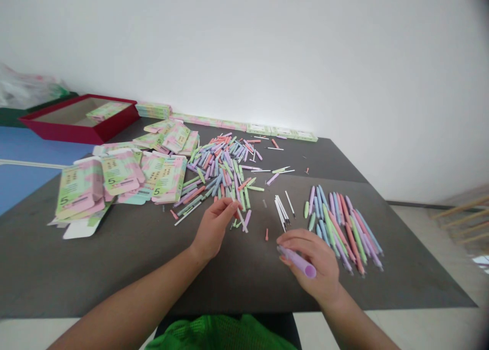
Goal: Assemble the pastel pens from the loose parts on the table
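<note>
Tube [300, 264], lilac, is pinched in the right hand [320, 261] at near right, left of the pens [349, 235], while the left hand [212, 226] pinches a white stick [242, 219] by the heap's [219, 172] near edge.

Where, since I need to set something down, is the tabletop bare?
The grey tabletop is bare at near left, between the cartons and the left forearm, and at right, between the pens beside the right hand and its right edge. It is crowded in the middle, under the heap of pen parts.
</note>
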The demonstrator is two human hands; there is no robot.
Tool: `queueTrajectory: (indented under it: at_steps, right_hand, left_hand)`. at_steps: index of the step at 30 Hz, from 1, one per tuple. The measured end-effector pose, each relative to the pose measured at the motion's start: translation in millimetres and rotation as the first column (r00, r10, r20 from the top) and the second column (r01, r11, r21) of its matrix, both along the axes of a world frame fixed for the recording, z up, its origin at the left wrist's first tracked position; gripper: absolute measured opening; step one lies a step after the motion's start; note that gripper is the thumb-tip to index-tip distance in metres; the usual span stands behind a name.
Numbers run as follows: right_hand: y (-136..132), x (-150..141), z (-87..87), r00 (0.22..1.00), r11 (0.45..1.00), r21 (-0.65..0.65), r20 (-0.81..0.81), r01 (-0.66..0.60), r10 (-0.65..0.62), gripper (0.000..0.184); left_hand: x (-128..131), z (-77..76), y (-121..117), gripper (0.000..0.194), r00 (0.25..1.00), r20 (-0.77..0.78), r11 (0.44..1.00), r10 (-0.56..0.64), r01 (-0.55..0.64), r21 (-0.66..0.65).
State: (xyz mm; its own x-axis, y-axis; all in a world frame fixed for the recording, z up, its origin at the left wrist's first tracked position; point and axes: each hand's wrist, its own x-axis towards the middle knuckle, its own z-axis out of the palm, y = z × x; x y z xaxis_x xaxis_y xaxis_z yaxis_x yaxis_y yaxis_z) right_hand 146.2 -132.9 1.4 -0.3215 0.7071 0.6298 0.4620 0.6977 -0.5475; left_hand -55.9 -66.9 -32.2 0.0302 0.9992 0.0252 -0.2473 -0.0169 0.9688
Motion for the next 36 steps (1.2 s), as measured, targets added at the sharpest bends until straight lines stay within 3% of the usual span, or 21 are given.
queueTrajectory:
  at_steps: [4,7,12,20,27,29,32,36]
  right_hand:
    - [7,-2,-11.3,0.998,0.999,-0.027,0.04,0.04,-0.039,0.015]
    - [16,-5,-27.6,0.987,0.986,-0.133,0.139,0.099,-0.081,0.002]
    - [22,-12,-48.2,0.945,0.963,-0.222,0.318,0.155,-0.079,0.013]
    - [21,-17,-51.1,0.923,0.952,-0.249,0.378,0.177,-0.073,0.014]
    - [19,-25,-50.3,0.958,0.927,-0.311,0.252,0.212,-0.135,0.007]
    - [20,-28,-51.6,0.979,0.887,-0.424,0.16,0.186,-0.129,0.006]
    - [25,-33,-52.3,0.997,0.788,-0.612,0.001,0.058,-0.073,0.023]
    - [38,-37,-47.8,0.992,0.704,-0.703,-0.128,-0.1,0.012,0.026]
  left_hand:
    - [0,2.2,-3,0.018,1.0,-0.018,1.0,0.007,-0.007,-0.004]
    - [0,4.8,-3,0.019,0.999,-0.015,0.999,0.046,-0.046,-0.008]
    - [1,5.2,-3,0.019,0.997,0.006,0.996,0.081,-0.081,0.02]
    - [1,4.2,-6,0.02,0.995,-0.09,0.997,0.034,-0.027,0.079]
    - [3,0.0,-11,0.017,0.971,-0.236,0.975,-0.042,0.091,0.203]
    - [3,-0.6,-9,0.016,0.964,-0.264,0.978,-0.033,0.086,0.192]
    - [4,1.2,-4,0.018,0.952,-0.303,0.987,-0.033,0.079,0.14]
    - [8,6.3,9,0.022,0.94,-0.339,0.997,-0.043,0.063,0.05]
